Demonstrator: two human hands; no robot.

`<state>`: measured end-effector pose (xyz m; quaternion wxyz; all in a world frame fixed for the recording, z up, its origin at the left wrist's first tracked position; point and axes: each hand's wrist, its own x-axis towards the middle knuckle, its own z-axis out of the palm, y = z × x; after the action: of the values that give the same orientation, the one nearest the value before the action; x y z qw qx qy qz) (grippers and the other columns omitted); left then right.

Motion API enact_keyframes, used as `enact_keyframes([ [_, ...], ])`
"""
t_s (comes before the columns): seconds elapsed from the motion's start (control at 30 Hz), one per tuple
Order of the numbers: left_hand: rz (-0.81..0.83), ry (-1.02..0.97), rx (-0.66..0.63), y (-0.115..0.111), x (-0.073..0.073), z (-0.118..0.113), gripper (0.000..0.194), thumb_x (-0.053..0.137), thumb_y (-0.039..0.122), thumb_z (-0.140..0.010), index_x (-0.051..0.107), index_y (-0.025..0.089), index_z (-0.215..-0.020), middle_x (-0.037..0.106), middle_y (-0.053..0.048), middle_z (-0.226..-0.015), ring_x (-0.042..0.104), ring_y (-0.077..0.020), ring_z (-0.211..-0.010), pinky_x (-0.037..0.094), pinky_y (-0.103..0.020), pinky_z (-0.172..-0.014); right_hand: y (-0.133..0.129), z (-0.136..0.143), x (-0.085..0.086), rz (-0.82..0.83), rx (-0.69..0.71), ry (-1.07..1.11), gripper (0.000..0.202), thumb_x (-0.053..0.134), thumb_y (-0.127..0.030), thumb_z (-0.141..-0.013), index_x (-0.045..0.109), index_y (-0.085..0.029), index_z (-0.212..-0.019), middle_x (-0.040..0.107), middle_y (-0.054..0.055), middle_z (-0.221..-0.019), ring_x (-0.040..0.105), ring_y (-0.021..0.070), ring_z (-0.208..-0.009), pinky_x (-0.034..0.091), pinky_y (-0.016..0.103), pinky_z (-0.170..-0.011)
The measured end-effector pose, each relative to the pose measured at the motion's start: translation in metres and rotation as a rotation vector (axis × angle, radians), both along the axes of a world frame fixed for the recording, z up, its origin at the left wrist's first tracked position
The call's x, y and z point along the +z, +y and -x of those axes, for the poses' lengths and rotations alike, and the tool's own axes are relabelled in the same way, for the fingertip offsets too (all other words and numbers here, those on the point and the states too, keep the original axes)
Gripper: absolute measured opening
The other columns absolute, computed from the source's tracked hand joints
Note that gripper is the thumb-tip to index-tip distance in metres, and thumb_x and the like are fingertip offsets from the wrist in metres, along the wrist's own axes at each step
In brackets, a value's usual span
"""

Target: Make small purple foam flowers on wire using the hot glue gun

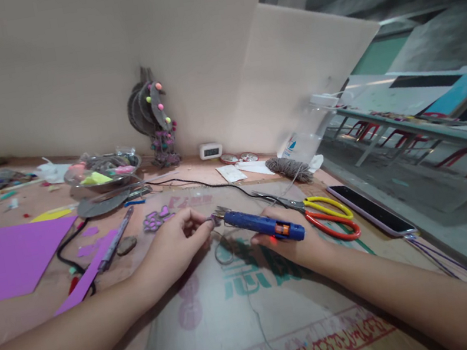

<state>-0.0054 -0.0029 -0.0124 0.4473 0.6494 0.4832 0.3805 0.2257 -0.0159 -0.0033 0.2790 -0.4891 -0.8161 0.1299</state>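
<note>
My right hand (291,237) is wrapped around a blue glue gun (264,225); its metal tip points left at my other hand. A small red light glows near its grip. My left hand (183,234) pinches a small purplish piece (211,219) right by that tip. Below the pinch, a thin dark thread (250,297) loops and trails toward me over the printed, clear-covered board (224,332). Behind my left hand lie purple and grey cut-out shapes (157,217). Scissors (330,215) with yellow and orange handles rest beyond my right hand.
Purple sheets (15,259), a pen (116,239) and a stone (126,245) lie left. At the back are a bowl (104,181) of scraps, a hanging pompom ornament (152,117), a digital clock (210,151) and grey yarn (290,169). A phone (371,208) lies near the right edge.
</note>
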Motion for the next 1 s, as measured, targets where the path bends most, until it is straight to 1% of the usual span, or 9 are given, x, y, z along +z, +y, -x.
enact_keyframes([
  [0.13,0.001,-0.004,-0.005,0.0,0.0,0.0,0.016,0.052,0.033,-0.082,0.05,0.019,-0.076,0.057,0.004,-0.058,0.048,-0.0088,-0.051,0.033,-0.02,-0.047,0.0,0.0,0.0,-0.011,-0.02,0.012,0.024,0.064,-0.036,-0.074,0.05,-0.02,-0.063,0.052,-0.002,-0.061,0.049,0.0119,-0.056,0.037,0.024,-0.053],
  [0.27,0.002,0.011,0.006,0.0,0.001,0.0,0.016,0.052,0.034,-0.082,0.05,0.019,-0.075,0.056,0.005,-0.058,0.046,-0.0083,-0.048,0.031,-0.02,-0.045,-0.001,0.001,0.002,-0.005,-0.007,0.049,0.021,0.065,-0.035,-0.072,0.054,-0.02,-0.065,0.055,-0.001,-0.061,0.051,0.0124,-0.055,0.039,0.024,-0.053],
  [0.43,0.003,0.001,-0.009,0.001,0.001,0.001,0.017,0.053,0.034,-0.082,0.052,0.019,-0.076,0.057,0.004,-0.059,0.047,-0.0092,-0.051,0.03,-0.02,-0.045,-0.008,0.002,0.007,0.047,0.074,0.236,0.015,0.063,-0.034,-0.076,0.058,-0.021,-0.08,0.064,0.003,-0.074,0.059,0.0161,-0.065,0.047,0.028,-0.061],
  [0.53,0.01,-0.018,-0.029,0.001,0.001,0.001,0.016,0.052,0.034,-0.082,0.052,0.019,-0.078,0.057,0.004,-0.059,0.048,-0.0099,-0.052,0.03,-0.02,-0.045,-0.011,0.003,0.016,0.066,0.106,0.453,0.018,0.055,-0.035,-0.083,0.054,-0.021,-0.094,0.067,0.005,-0.088,0.061,0.0165,-0.072,0.049,0.03,-0.067],
  [0.63,0.008,-0.03,-0.046,0.001,0.001,0.0,0.017,0.052,0.035,-0.082,0.054,0.019,-0.078,0.057,0.004,-0.06,0.05,-0.011,-0.054,0.031,-0.02,-0.046,-0.006,0.001,0.034,0.033,0.031,0.557,0.02,0.05,-0.038,-0.086,0.056,-0.019,-0.091,0.067,0.006,-0.089,0.061,0.0152,-0.075,0.048,0.03,-0.07],
  [0.7,0.005,-0.009,-0.032,0.001,0.001,0.0,0.018,0.053,0.036,-0.081,0.056,0.019,-0.079,0.057,0.003,-0.062,0.052,-0.0123,-0.056,0.033,-0.02,-0.047,0.007,-0.006,0.046,0.01,-0.087,0.536,0.025,0.051,-0.041,-0.085,0.061,-0.017,-0.087,0.067,0.007,-0.089,0.06,0.0163,-0.079,0.048,0.028,-0.069],
  [0.8,-0.001,0.027,-0.008,0.002,0.001,0.0,0.021,0.054,0.039,-0.079,0.059,0.019,-0.083,0.059,0.002,-0.062,0.054,-0.0148,-0.058,0.035,-0.022,-0.05,0.041,-0.023,0.056,0.068,-0.245,0.436,0.038,0.054,-0.048,-0.08,0.064,-0.015,-0.096,0.067,0.009,-0.093,0.06,0.0184,-0.079,0.046,0.026,-0.059],
  [0.87,-0.012,0.044,-0.003,0.003,0.001,0.0,0.022,0.053,0.039,-0.078,0.06,0.019,-0.083,0.059,0.001,-0.062,0.054,-0.016,-0.059,0.036,-0.023,-0.052,0.071,-0.035,0.055,0.093,-0.323,0.331,0.045,0.058,-0.05,-0.076,0.063,-0.014,-0.102,0.068,0.01,-0.094,0.06,0.0187,-0.077,0.044,0.025,-0.055],
  [1.0,-0.021,0.054,-0.001,0.001,0.002,-0.001,0.021,0.053,0.039,-0.078,0.06,0.019,-0.08,0.056,0.003,-0.059,0.052,-0.0152,-0.056,0.035,-0.023,-0.052,0.127,-0.05,0.039,0.104,-0.384,0.236,0.039,0.06,-0.045,-0.076,0.065,-0.011,-0.095,0.069,0.01,-0.089,0.061,0.0221,-0.083,0.047,0.03,-0.068],
])
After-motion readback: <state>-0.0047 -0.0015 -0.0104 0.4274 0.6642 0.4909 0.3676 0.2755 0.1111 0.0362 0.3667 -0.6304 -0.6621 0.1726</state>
